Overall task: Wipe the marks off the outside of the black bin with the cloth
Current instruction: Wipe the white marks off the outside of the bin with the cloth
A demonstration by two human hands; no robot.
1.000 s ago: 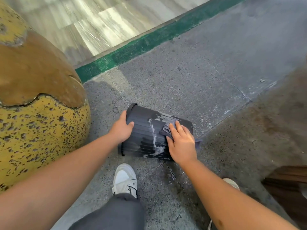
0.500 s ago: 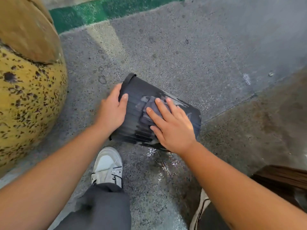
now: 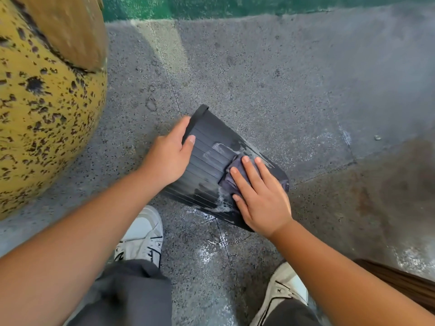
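Observation:
A black ribbed bin (image 3: pixel 207 147) lies on its side on the concrete floor, its rim pointing up-left. My left hand (image 3: pixel 169 156) grips the bin near the rim, thumb over the edge. Flat on a dark grey cloth (image 3: pixel 231 177), my right hand (image 3: pixel 259 196) presses it against the bin's side toward the base end. White smears and foam (image 3: pixel 219 149) show on the ribs above and below the cloth. Most of the cloth is hidden under my fingers.
A large yellow pitted sphere (image 3: pixel 44 102) with a brown patch stands close on the left. My two white shoes (image 3: pixel 141 236) are just below the bin. A green painted strip (image 3: pixel 211 5) runs along the top. A brown wooden object (image 3: pixel 404 281) sits at the lower right.
My right hand has slid the cloth from the middle of the bin toward its base end, uncovering a smeared patch. The view has tilted further down. My left hand keeps its hold.

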